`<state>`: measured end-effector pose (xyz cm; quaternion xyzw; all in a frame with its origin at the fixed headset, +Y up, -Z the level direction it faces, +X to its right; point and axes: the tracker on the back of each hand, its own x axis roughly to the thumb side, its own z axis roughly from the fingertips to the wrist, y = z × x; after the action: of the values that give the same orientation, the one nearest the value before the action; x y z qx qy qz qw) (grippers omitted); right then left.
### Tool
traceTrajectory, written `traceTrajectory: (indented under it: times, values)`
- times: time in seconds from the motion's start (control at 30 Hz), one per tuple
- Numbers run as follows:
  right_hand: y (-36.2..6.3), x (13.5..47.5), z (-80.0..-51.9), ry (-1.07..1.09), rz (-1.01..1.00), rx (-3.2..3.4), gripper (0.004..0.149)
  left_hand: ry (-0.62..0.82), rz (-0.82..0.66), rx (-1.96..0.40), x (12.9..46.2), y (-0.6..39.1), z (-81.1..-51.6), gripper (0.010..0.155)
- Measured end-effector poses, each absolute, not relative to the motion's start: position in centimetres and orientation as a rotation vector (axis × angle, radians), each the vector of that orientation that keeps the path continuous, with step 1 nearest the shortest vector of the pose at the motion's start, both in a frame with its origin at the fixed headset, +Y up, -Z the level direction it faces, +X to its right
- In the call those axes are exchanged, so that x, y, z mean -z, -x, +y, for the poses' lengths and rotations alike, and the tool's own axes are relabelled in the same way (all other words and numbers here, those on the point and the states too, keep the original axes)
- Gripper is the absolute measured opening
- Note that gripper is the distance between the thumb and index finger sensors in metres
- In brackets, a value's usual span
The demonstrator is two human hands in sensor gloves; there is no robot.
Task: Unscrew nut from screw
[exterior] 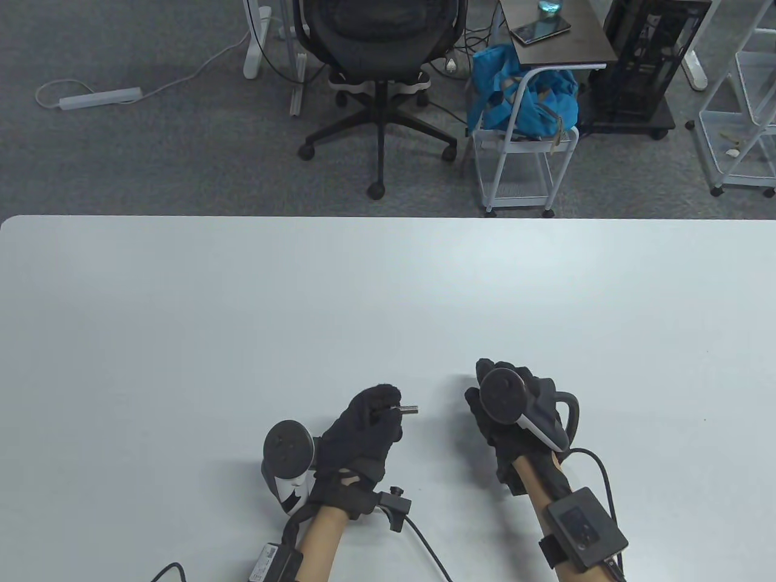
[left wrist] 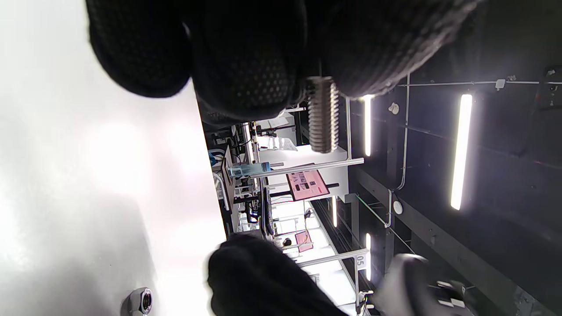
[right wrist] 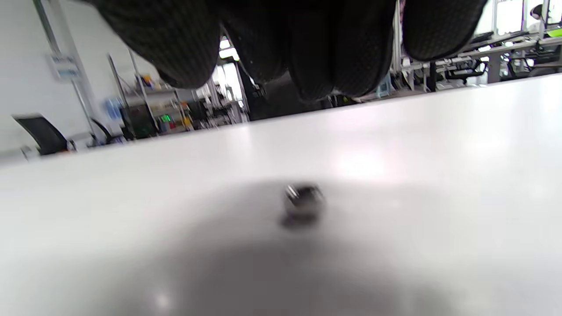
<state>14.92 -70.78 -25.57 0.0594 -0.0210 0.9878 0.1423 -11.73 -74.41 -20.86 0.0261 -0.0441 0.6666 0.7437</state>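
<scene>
My left hand (exterior: 370,418) grips a metal screw (exterior: 407,410) by its head end, with the bare threaded shank sticking out to the right. The left wrist view shows the threads (left wrist: 322,114) between my gloved fingers (left wrist: 250,57), with no nut on them. The steel nut (right wrist: 303,202) lies by itself on the white table, below the fingers (right wrist: 333,44) of my right hand (exterior: 503,406). That hand hovers over it, holds nothing, and hides it in the table view. The nut also shows in the left wrist view (left wrist: 140,301).
The white table (exterior: 242,315) stretches wide to the far side and both ends. Cables (exterior: 424,545) trail from my wrists at its near edge. An office chair (exterior: 379,60) and a cart (exterior: 521,151) stand on the floor beyond the table.
</scene>
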Motion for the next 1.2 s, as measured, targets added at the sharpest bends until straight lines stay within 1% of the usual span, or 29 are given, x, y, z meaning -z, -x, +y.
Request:
traceTrajectory:
  times: [0.07, 0.1, 0.23, 0.37, 0.43, 0.53, 0.63, 0.67, 0.73, 0.8, 0.93, 1.07, 1.13, 1.2]
  values:
    - [-14.7, 24.2, -69.2, -0.222, -0.112, -2.827, 0.068, -0.066, -0.102, -1.460, 20.9, 11.5, -74.3, 0.048]
    - [-14.6, 23.0, -68.3, -0.251, -0.175, -2.806, 0.070, -0.067, -0.109, -1.454, 20.9, 11.5, -74.2, 0.048]
    - [-14.4, 20.2, -67.4, -0.334, -0.239, -2.761, 0.080, -0.071, -0.121, -1.441, 20.8, 11.3, -74.0, 0.048]
    - [-14.3, 18.2, -68.5, -0.366, -0.240, -2.753, 0.087, -0.096, -0.125, -1.419, 20.8, 11.3, -74.0, 0.048]
    - [-14.4, 17.6, -69.7, -0.376, -0.229, -2.760, 0.090, -0.094, -0.143, -1.366, 20.8, 11.2, -74.0, 0.048]
    - [-14.8, 17.4, -70.6, -0.362, -0.257, -2.742, 0.091, -0.113, -0.167, -1.295, 20.8, 10.8, -73.8, 0.048]
    - [-15.1, 17.3, -70.8, -0.344, -0.214, -2.712, 0.091, -0.147, -0.200, -1.168, 20.9, 10.4, -73.0, 0.049]
    - [-15.2, 17.3, -70.7, -0.347, -0.243, -2.703, 0.091, -0.173, -0.207, -1.104, 21.0, 10.2, -72.6, 0.049]
    - [-15.3, 17.1, -70.5, -0.351, -0.235, -2.703, 0.090, -0.229, -0.223, -1.002, 21.2, 9.8, -71.7, 0.049]
    - [-15.5, 16.9, -70.3, -0.347, -0.234, -2.676, 0.090, -0.245, -0.231, -0.877, 21.8, 9.2, -70.8, 0.047]
    - [-15.7, 16.7, -70.1, -0.349, -0.230, -2.660, 0.089, -0.135, -0.196, -0.561, 24.3, 7.7, -70.3, 0.045]
    - [-15.7, 16.8, -70.1, -0.358, -0.187, -2.654, 0.089, -0.072, -0.159, -0.303, 26.8, 6.4, -70.7, 0.043]
    - [-15.7, 16.7, -70.0, -0.357, -0.181, -2.651, 0.089, -0.018, -0.137, -0.223, 27.9, 5.8, -71.6, 0.042]
    - [-15.7, 16.7, -70.0, -0.362, -0.183, -2.643, 0.089, 0.024, -0.117, -0.194, 28.6, 5.3, -72.4, 0.042]
